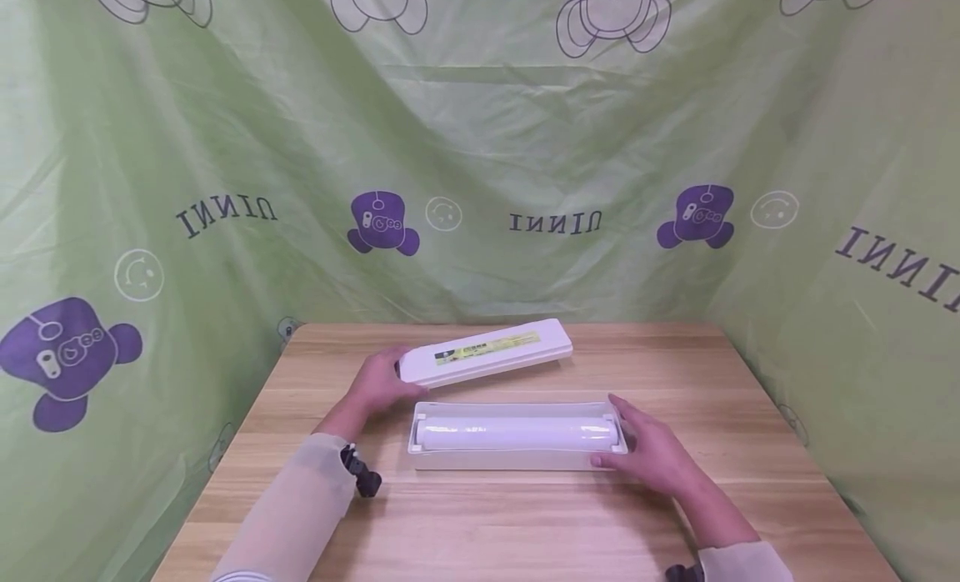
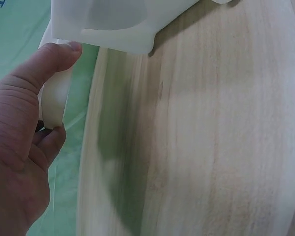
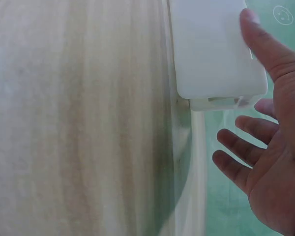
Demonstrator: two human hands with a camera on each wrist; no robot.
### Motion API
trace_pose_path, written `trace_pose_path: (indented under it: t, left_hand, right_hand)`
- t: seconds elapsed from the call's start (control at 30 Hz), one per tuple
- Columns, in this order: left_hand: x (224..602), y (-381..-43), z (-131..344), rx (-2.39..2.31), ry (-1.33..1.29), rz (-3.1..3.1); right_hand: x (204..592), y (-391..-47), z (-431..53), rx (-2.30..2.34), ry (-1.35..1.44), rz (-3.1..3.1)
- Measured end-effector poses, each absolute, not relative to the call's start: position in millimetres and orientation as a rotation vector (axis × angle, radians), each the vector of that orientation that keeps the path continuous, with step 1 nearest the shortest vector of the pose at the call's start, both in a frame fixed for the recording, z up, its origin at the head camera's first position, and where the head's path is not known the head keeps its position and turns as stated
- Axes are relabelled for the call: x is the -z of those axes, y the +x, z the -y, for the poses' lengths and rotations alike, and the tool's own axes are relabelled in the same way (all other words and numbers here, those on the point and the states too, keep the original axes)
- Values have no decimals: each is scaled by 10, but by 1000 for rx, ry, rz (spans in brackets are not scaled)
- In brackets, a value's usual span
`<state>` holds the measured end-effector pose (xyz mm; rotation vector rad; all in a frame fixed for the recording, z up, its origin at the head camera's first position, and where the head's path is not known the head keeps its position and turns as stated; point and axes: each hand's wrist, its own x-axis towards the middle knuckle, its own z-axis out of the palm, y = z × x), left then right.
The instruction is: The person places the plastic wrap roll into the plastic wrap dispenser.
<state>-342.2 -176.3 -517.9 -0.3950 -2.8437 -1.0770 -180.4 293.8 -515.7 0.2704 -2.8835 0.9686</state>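
Observation:
A long white box [image 1: 510, 460] lies lengthwise on the table in the head view, its top off. Inside it rests a shiny white roll that looks like cling film [image 1: 517, 433]. Behind the box is its white lid [image 1: 555, 340], slanted, with a yellow label on top. My left hand [image 1: 378, 382] grips the lid's left end, thumb on the near side and fingers on the far side. Around the box's right end, my right hand [image 1: 656, 453] spreads its thumb and fingers. In the right wrist view its thumb [image 3: 268, 46] is beside the box's upper edge and the other fingers are loosely spread.
The wooden table [image 1: 495, 532] extends in front of the box and to both sides. A green printed cloth [image 1: 480, 148] hangs behind the table and along its left and right edges. Black wrist straps show on both sleeves.

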Motion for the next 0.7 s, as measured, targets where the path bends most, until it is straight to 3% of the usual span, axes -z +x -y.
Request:
trace_pose_path:
  t: [0.7]
  left_hand:
    - [5022,-3281,1744,1077,-422,2846]
  right_hand:
    - [4990,-1959,-2878,-1073,193,2811]
